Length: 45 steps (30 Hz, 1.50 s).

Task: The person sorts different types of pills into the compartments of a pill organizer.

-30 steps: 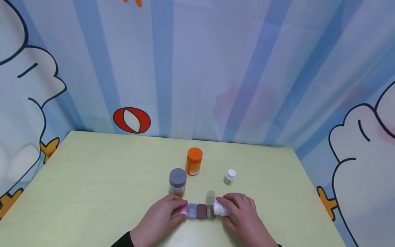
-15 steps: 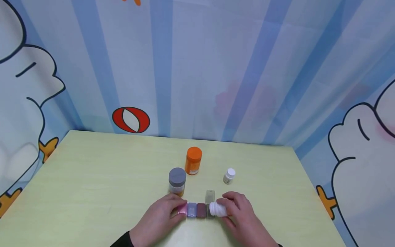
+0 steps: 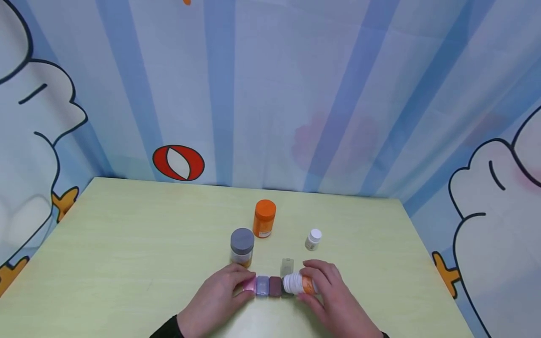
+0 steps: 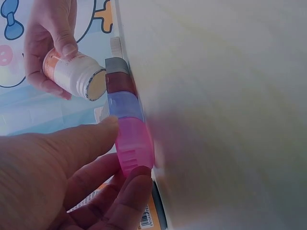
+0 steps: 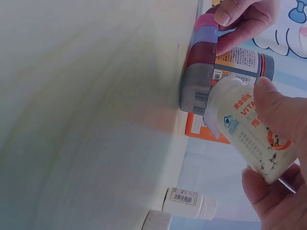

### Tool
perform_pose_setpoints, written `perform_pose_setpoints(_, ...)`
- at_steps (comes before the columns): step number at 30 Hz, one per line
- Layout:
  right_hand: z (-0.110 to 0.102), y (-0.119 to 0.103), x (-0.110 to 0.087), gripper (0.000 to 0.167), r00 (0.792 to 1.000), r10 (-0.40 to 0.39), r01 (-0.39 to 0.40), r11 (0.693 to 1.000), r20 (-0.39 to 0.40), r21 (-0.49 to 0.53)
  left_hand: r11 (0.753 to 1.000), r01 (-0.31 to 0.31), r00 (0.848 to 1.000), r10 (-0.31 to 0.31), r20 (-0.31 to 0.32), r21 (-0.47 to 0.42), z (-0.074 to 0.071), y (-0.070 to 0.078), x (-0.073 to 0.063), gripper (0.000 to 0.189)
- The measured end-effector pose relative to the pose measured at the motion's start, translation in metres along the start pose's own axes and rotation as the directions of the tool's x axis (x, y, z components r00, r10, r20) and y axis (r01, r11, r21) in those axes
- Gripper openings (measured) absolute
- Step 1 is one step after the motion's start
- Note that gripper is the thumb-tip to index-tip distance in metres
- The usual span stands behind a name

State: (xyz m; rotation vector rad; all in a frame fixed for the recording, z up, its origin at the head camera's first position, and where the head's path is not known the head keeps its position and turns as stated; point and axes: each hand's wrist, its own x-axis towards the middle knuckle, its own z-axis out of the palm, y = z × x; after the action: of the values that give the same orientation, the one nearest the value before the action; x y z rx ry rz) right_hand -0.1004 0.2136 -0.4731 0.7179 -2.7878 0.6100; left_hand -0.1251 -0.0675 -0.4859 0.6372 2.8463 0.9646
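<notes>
A pill organizer (image 3: 274,286) lies on the table, with a pink, a blue, a dark red and a grey compartment in a row. Its grey lid (image 3: 287,266) stands open on the far side. My left hand (image 3: 220,293) pinches the pink end between thumb and fingers. In my right hand (image 3: 331,295) is a white vitamin bottle (image 3: 294,283) with an orange label, tilted so that its uncapped mouth is at the grey compartment. The right wrist view shows the bottle's neck (image 5: 226,91) close against that compartment; pills inside cannot be made out.
Behind the organizer stand a grey-capped bottle (image 3: 242,244) and an orange bottle (image 3: 264,219). A small white bottle (image 3: 313,239) is farther right. In the right wrist view, a white round thing (image 5: 157,220) shows beside it. A striped curtain (image 3: 270,94) hangs behind the table.
My right hand has brought the bottle left over the grey compartment and rolled it, turning the orange label into view. The left hand keeps its hold on the pink end.
</notes>
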Motion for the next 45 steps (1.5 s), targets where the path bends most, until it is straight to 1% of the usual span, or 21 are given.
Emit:
perform_pose_setpoints(3,-0.0014,-0.0001,0.0003,0.050,1.000,0.002,-0.002,1.000,0.001,-0.012,1.000,-0.001,1.000,0.001,-0.004,0.000,-0.0005,0.0004,-0.0004,0.039)
perform_pose_setpoints(6,-0.0028,0.0000,0.0011,0.055,0.999,-0.029,0.028,0.999,-0.014,-0.020,1.000,-0.003,1.000,0.003,-0.009,0.000,-0.0008,0.0005,-0.0008,0.039)
perform_pose_setpoints(9,-0.0030,0.0006,0.0017,0.059,0.998,-0.058,0.059,0.998,-0.037,-0.001,1.000,-0.008,1.000,0.008,-0.018,0.001,-0.0010,0.0006,-0.0010,0.038)
perform_pose_setpoints(13,-0.0021,0.0007,0.0021,0.053,0.994,-0.095,0.097,0.995,-0.055,0.037,1.000,-0.008,1.000,0.008,-0.022,0.000,-0.0017,0.0006,-0.0014,0.038)
perform_pose_setpoints(17,-0.0026,0.0000,0.0024,0.047,0.990,-0.133,0.134,0.991,-0.057,0.017,1.000,0.007,1.000,-0.007,-0.007,-0.008,-0.0028,0.0011,-0.0018,0.038)
perform_pose_setpoints(21,-0.0031,0.0008,0.0020,0.057,0.987,-0.157,0.157,0.987,-0.046,0.011,1.000,0.020,1.000,-0.020,0.011,-0.012,-0.0033,0.0015,-0.0016,0.039)
perform_pose_setpoints(25,-0.0023,0.0023,0.0020,0.063,0.979,-0.195,0.197,0.980,-0.053,0.028,1.000,0.012,1.000,-0.012,0.007,-0.012,-0.0032,0.0019,-0.0011,0.039)
perform_pose_setpoints(27,-0.0015,0.0030,0.0018,0.059,0.974,-0.219,0.221,0.975,-0.066,0.022,1.000,0.002,1.000,-0.002,0.000,-0.007,-0.0030,0.0019,-0.0009,0.038)
perform_pose_setpoints(29,-0.0009,0.0036,0.0016,0.051,0.965,-0.247,0.249,0.969,-0.087,0.007,1.000,-0.008,1.000,0.008,-0.008,-0.001,-0.0027,0.0018,-0.0009,0.038)
perform_pose_setpoints(32,-0.0006,0.0041,0.0016,0.041,0.954,-0.278,0.278,0.960,-0.114,-0.016,1.000,-0.004,1.000,0.004,-0.006,0.004,-0.0026,0.0021,-0.0009,0.037)
perform_pose_setpoints(35,-0.0008,0.0045,0.0020,0.041,0.945,-0.300,0.302,0.953,-0.132,-0.011,1.000,0.005,1.000,-0.005,0.002,0.003,-0.0027,0.0026,-0.0009,0.038)
perform_pose_setpoints(37,-0.0014,0.0043,0.0017,0.046,0.947,-0.296,0.297,0.955,-0.125,-0.012,1.000,0.005,1.000,-0.005,0.002,0.001,-0.0027,0.0025,-0.0008,0.037)
perform_pose_setpoints(42,-0.0046,0.0024,-0.0007,0.062,0.977,-0.206,0.206,0.979,-0.048,-0.002,1.000,-0.017,1.000,0.017,-0.015,0.005,-0.0023,0.0022,-0.0006,0.037)
perform_pose_setpoints(45,-0.0060,0.0013,-0.0013,0.066,0.985,-0.170,0.170,0.985,-0.035,0.003,1.000,-0.014,1.000,0.014,-0.015,0.004,-0.0017,0.0021,-0.0007,0.037)
